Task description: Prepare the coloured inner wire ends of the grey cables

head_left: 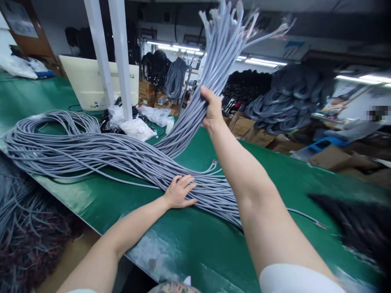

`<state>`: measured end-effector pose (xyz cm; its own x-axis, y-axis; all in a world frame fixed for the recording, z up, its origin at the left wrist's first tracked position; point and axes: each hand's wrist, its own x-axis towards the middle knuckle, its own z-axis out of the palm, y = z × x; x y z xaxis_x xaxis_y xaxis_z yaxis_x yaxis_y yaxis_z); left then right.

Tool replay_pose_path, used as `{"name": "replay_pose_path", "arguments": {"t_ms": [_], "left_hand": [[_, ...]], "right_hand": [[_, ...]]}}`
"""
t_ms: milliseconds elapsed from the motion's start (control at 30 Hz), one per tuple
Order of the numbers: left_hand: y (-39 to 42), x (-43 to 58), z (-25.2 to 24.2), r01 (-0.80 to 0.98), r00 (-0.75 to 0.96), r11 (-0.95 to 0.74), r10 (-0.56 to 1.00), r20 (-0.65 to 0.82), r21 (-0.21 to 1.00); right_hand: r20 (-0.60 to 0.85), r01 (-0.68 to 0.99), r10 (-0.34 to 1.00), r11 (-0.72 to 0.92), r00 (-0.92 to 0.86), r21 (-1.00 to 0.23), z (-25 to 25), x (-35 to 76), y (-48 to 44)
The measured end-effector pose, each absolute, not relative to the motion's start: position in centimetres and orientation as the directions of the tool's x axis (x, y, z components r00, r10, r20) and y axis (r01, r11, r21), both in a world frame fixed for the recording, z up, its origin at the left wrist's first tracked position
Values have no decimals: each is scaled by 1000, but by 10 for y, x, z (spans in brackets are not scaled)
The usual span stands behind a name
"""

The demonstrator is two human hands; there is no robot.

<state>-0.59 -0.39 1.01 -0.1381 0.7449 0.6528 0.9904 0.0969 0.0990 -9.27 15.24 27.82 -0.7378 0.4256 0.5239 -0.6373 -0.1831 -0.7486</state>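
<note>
A long bundle of grey cables point(122, 158) lies looped across the green table. My right hand point(210, 108) grips one end of the bundle and holds it up, well above the tabletop. Frayed, stripped wire ends point(232, 16) fan out above that fist. Lower down, my left hand point(181, 192) rests on the lying part of the cables with its fingers spread, pressing from above. One loose cable end point(319, 223) sticks out to the right, past my right forearm, which hides part of the bundle.
Two white posts point(119, 57) rise from the table point(214, 248) before a cream-coloured panel point(82, 85). Plastic bags point(137, 129) lie by the posts. A black cable bundle point(351, 224) is at the right. More grey cables point(27, 219) hang below the left edge. Cardboard boxes point(331, 156) stand beyond.
</note>
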Motion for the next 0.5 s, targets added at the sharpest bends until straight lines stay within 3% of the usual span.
{"name": "replay_pose_path", "arguments": {"t_ms": [100,233,333,500], "left_hand": [[-4,-19,34,991,-130,113,708,695,71],[-8,-35,60,946,-273,323,767,581,18],[-24,-30,56,915,-323,401,797,510,-47],[-55,-11,32,911,-348,411,787,510,-12]], "right_hand": [[492,-613,449,-172,-746,-771,272,-78,140],[450,-602,522,-161,-725,-782,260,-73,145],[418,-625,623,-147,-661,-767,257,-86,157],[391,-653,741,-84,-546,-753,288,-122,183]]}}
